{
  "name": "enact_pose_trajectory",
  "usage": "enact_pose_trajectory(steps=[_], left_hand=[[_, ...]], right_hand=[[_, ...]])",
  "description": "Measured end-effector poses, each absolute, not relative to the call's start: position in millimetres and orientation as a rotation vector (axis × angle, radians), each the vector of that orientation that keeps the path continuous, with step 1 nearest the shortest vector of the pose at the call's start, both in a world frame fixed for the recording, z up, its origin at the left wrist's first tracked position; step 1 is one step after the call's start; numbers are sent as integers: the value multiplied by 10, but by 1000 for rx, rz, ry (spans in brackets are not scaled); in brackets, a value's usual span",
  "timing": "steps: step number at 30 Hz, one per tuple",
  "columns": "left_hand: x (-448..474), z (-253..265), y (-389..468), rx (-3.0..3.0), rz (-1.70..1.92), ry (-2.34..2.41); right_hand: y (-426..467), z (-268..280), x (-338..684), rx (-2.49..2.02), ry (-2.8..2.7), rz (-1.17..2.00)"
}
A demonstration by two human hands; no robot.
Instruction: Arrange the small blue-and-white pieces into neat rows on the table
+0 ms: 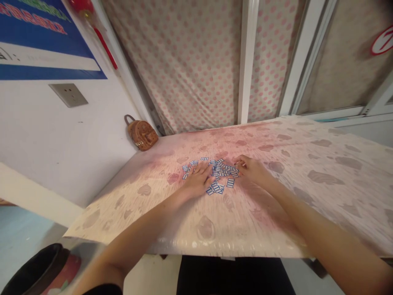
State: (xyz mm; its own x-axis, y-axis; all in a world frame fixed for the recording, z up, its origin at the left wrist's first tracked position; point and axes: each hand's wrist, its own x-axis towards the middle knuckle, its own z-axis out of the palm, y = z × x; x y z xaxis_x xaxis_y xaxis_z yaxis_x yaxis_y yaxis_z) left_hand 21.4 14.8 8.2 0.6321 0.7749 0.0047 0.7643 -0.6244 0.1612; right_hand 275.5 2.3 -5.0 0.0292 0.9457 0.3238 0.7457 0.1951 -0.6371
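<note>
Several small white cards with blue borders and stripes (219, 170) lie in a loose, overlapping heap on the patterned tablecloth (205, 227). My left hand (198, 180) rests palm down over the heap's left side, fingers spread, covering some of the cards. At the right edge of the heap is my right hand (248, 167), its fingers curled and the thumb and fingertips drawn together. Whatever may be between those fingertips is too small to make out. A few cards (216, 188) sit nearer to me, just right of my left wrist.
A small brown backpack-shaped bag (143, 134) stands at the table's far left corner against the wall. Beyond the table hangs a dotted curtain (190, 61) behind a white frame post (247, 61). A dark-rimmed bin (58, 266) is on the floor at lower left.
</note>
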Motion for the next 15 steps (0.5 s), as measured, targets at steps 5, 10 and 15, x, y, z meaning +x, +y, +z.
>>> enact_pose_trajectory(steps=[5,10,15], left_hand=[[426,33,166,2731,62,1151],[259,50,281,2641,6,1510],[192,83,-27,2604,22,1558]], right_hand=[[29,-51,2757,-1630,-1763,343],[8,0,2736,-1635,-1771,345],[-8,40,2718,-1657,-1749,331]])
